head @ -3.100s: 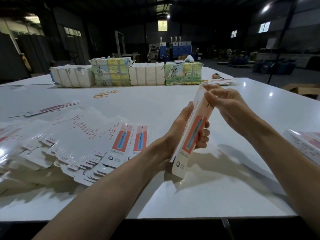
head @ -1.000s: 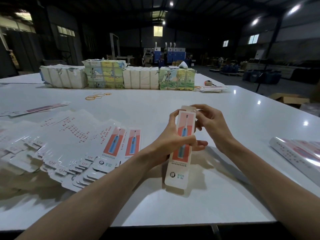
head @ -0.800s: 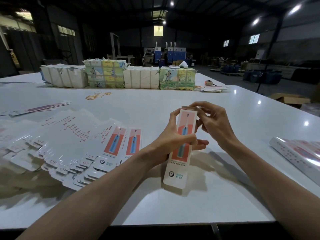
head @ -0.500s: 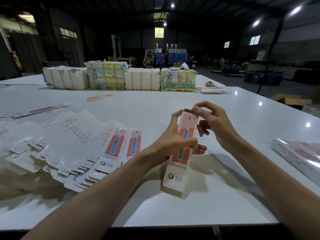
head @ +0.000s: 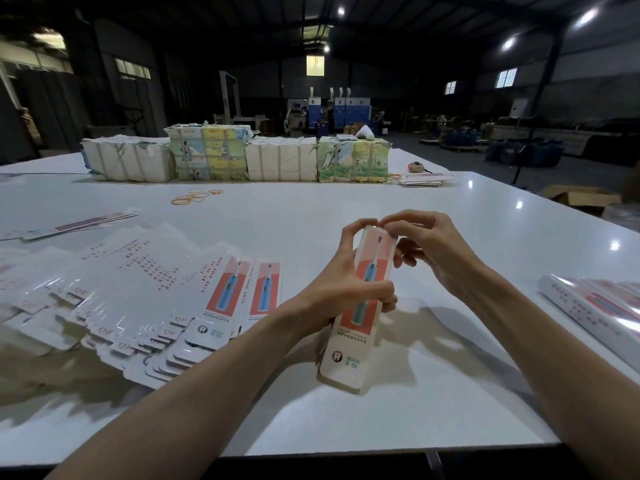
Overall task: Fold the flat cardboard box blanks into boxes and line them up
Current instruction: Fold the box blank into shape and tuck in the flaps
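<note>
From over the person's shoulder, the head view, which is the only 1 here, shows a long, narrow box (head: 360,317) with a toothbrush printed on its front. It is held up at a slant above the near middle of the white table (head: 381,202), and I cannot tell whether its lower end touches the surface. The left hand (head: 346,282) is wrapped round the middle of it, thumb across the printed face and forefinger reaching up the top corner. The right hand (head: 429,247) has its curled fingertips pinched on the top end, which I take to be the end flap being tucked shut. To the left lies a fanned spread of flat blanks (head: 173,299), and at the right edge lie finished boxes (head: 602,306) side by side. Across the table stand 4 wrapped bundles (head: 235,157) with a few rubber bands (head: 194,197) in front. The trouble I would watch for is at that top end: if the flap goes in skewed, it may crease or catch on the side wall instead of sliding inside. A hard squeeze from the left hand could also press the thin tube flat again. The glossy card looks slippery, so a loose hold might let it slide down onto the table.
</note>
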{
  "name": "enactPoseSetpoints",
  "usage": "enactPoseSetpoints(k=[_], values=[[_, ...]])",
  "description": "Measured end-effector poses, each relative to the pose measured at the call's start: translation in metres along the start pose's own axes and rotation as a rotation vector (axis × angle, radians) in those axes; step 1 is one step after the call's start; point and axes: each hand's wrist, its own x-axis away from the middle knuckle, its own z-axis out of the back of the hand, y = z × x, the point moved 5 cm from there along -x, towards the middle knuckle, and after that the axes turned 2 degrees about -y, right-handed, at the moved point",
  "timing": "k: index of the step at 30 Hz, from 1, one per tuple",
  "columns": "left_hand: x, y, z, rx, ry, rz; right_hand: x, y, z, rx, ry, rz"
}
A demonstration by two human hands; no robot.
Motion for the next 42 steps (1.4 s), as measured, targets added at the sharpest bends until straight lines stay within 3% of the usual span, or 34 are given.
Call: enactPoseSetpoints(k=[6,12,21,24,29,33,36,39,42], values=[[0.000,-0.005,0.012,0.145,0.084,0.040,0.000,0.008,-0.014,-0.136,-0.083,0.000],[-0.001,-0.005,0.012,0.198,0.092,0.075,0.001,0.006,-0.016,0.085,0.004,0.141],[0.002,-0.006,0.011,0.184,0.111,0.111,0.004,0.012,-0.018,0.061,0.024,0.110],[0.002,-0.007,0.011,0.353,0.138,0.133,0.004,0.016,-0.025,0.113,0.027,0.098],[0.004,-0.004,0.012,0.589,0.231,0.141,0.005,0.007,-0.034,0.354,0.068,0.145],[0.002,-0.002,0.011,0.755,0.229,0.150,0.008,-0.006,-0.049,0.697,-0.133,0.084],[0.002,-0.003,0.008,0.762,0.115,0.228,0.021,-0.004,-0.055,0.955,-0.260,0.054],[0.003,-0.007,-0.002,0.713,0.020,0.280,0.039,-0.003,-0.040,1.002,-0.145,0.104],[0.003,-0.011,-0.009,0.669,0.008,0.281,0.061,-0.001,0.001,1.087,0.012,0.013]])
